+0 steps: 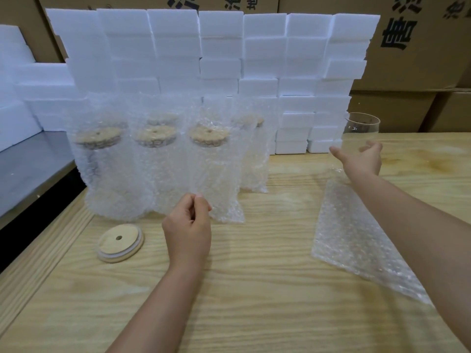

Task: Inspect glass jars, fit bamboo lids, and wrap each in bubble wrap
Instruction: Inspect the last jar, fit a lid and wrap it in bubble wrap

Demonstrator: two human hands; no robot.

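Observation:
Several glass jars with bamboo lids stand wrapped in bubble wrap in a row at the back left of the wooden table. My left hand is curled at the lower edge of the third wrapped jar and seems to pinch its wrap. To the right, my right hand grips an empty, lidless glass jar from behind and holds it upright above the table. A loose bamboo lid with a centre hole lies flat at the front left. A flat bubble wrap sheet lies under my right forearm.
A wall of white foam blocks stands behind the jars. Cardboard boxes are stacked beyond and to the right. A grey metal surface adjoins the table on the left.

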